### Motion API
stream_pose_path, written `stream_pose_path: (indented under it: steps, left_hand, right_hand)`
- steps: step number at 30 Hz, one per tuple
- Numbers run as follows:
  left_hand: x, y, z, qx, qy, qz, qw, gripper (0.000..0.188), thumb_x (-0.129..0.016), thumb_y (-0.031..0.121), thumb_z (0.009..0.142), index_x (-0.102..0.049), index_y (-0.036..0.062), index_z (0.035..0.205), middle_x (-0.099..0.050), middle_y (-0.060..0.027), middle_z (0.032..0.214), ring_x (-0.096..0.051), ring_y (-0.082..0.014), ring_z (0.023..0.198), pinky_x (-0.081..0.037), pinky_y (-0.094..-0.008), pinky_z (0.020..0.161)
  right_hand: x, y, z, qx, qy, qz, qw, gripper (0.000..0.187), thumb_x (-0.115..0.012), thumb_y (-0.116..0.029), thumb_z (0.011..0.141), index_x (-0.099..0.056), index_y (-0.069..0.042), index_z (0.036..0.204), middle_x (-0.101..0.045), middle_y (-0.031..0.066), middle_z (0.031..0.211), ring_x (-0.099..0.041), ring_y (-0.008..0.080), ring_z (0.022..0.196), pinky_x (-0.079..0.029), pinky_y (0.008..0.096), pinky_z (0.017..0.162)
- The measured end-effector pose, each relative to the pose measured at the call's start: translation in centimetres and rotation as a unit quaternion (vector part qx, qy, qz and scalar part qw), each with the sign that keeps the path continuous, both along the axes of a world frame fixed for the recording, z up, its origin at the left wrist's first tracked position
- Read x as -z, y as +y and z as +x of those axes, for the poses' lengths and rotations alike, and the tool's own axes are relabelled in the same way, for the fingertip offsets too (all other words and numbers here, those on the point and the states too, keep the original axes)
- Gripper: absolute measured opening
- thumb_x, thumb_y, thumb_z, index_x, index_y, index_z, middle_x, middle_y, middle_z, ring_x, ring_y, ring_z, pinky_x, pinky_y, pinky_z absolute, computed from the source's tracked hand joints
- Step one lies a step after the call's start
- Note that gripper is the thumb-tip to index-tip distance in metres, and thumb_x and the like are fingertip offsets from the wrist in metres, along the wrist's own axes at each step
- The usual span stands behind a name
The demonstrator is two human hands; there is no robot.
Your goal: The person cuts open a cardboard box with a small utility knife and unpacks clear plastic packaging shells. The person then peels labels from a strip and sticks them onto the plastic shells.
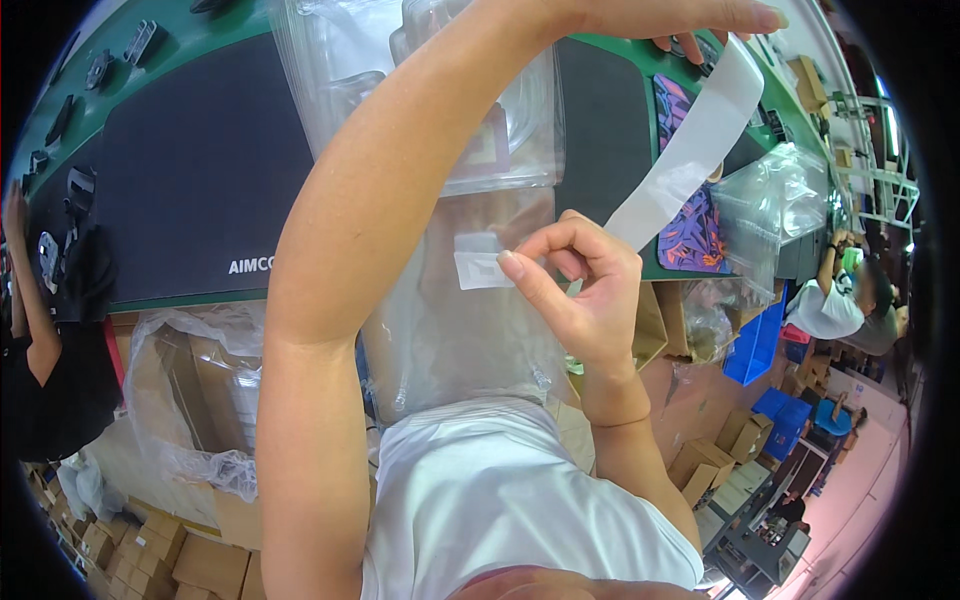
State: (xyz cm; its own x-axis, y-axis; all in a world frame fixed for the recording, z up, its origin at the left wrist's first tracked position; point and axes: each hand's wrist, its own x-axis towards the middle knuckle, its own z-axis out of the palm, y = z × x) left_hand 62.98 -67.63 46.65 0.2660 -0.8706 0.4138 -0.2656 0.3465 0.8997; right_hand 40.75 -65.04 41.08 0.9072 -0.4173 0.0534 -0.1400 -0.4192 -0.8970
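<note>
My right hand (585,285) is closed, thumb and index finger pinching a small white label (482,270) over a clear plastic bag (465,345). The bag hangs off the table's front edge toward my white shirt. From behind the right hand, a long white label strip (690,150) runs up and to the right. Its far end comes close to my left hand (700,22), which reaches across to the far right with fingers apart; whether they touch the strip is unclear. A stack of clear plastic bags (300,60) lies partly under my left forearm.
A black mat (200,180) covers part of the green table, with small black parts (140,42) along its back edge. More clear bags (775,200) lie on a patterned purple mat (690,235). Below stand a plastic-lined carton (200,390) and a blue bin (755,345). Another person's arm (38,310) shows at left.
</note>
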Motion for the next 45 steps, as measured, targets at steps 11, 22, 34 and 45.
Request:
stream_pose_path:
  steps: [11,22,34,45]
  left_hand:
    - [1.2,-1.2,0.6,0.028,-0.015,-0.065,0.997,0.073,-0.054,0.064,0.091,-0.071,-0.0066,0.087,-0.067,-0.0106,0.074,-0.066,-0.0164,0.071,-0.050,-0.0295,0.067]
    - [-2.1,0.9,-0.3,-0.029,-0.050,0.016,0.998,0.067,-0.049,0.066,0.093,-0.074,0.0054,0.109,-0.071,-0.0089,0.095,-0.068,-0.0178,0.083,-0.053,-0.0301,0.075]
    - [-3.4,-2.7,-1.3,0.003,-0.023,0.012,1.000,0.044,-0.045,0.040,0.103,-0.068,0.0078,0.122,-0.070,-0.0028,0.102,-0.060,-0.0106,0.083,-0.051,-0.0260,0.073]
    - [-3.8,-8.0,-5.1,0.022,0.002,-0.002,1.000,0.056,-0.039,0.048,0.103,-0.065,0.0039,0.125,-0.069,-0.0081,0.103,-0.063,-0.0149,0.083,-0.052,-0.0286,0.073]
  right_hand:
    - [1.0,0.4,0.3,0.032,-0.055,-0.177,0.982,0.023,-0.079,-0.003,0.072,-0.069,-0.003,0.093,-0.051,-0.0013,0.064,-0.044,0.0106,0.052,-0.039,0.0280,0.048]
    - [-8.2,-0.8,-0.8,-0.469,0.107,-0.263,0.836,0.078,-0.074,-0.053,0.075,-0.056,0.001,0.130,-0.032,0.0215,0.153,-0.023,0.0402,0.146,-0.027,0.0579,0.112]
    - [-6.6,-4.1,-3.2,-0.478,-0.076,-0.018,0.875,0.039,-0.059,0.001,0.074,-0.071,-0.010,0.109,-0.067,0.0057,0.121,-0.063,0.0229,0.111,-0.044,0.0393,0.100]
    - [-4.9,-8.4,-8.8,-0.291,-0.116,0.064,0.947,0.031,-0.064,0.003,0.077,-0.069,-0.008,0.105,-0.068,0.0065,0.117,-0.062,0.0278,0.112,-0.045,0.0392,0.096]
